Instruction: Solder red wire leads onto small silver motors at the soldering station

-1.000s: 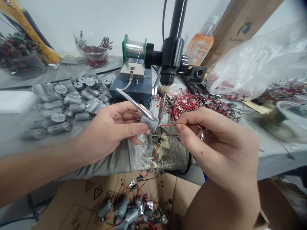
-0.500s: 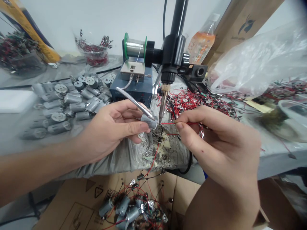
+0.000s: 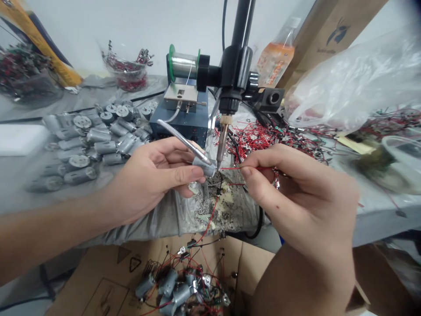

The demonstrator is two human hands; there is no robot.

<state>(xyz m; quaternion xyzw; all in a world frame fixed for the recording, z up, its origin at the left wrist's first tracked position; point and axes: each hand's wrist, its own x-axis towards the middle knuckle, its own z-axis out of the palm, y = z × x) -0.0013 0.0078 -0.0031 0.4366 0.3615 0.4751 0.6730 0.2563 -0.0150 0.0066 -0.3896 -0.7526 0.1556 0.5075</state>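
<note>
Between thumb and fingers, my left hand [image 3: 154, 175] holds a small grey electric motor [image 3: 204, 167], its end turned to the right. My right hand [image 3: 296, 193] pinches a red wire [image 3: 230, 168], whose tip reaches the motor's end. A soldering iron [image 3: 222, 142] points down from a stand, its tip at the place where wire and motor meet. Over the motor lies the metal nozzle of a flexible solder feed tube [image 3: 184, 141]. Whether the wire is joined to the motor is too small to tell.
Loose motors [image 3: 98, 136] are heaped at left. Red-wired parts [image 3: 259, 140] lie behind my right hand. A solder spool [image 3: 184, 66] sits above a blue unit [image 3: 184, 120]. Wired motors [image 3: 179, 289] rest on cardboard [image 3: 108, 272] below. A plastic bag [image 3: 358, 83] is at right.
Almost nothing differs. The view has shifted very slightly; both hands keep their hold on the motor and the red wire at the iron's tip.
</note>
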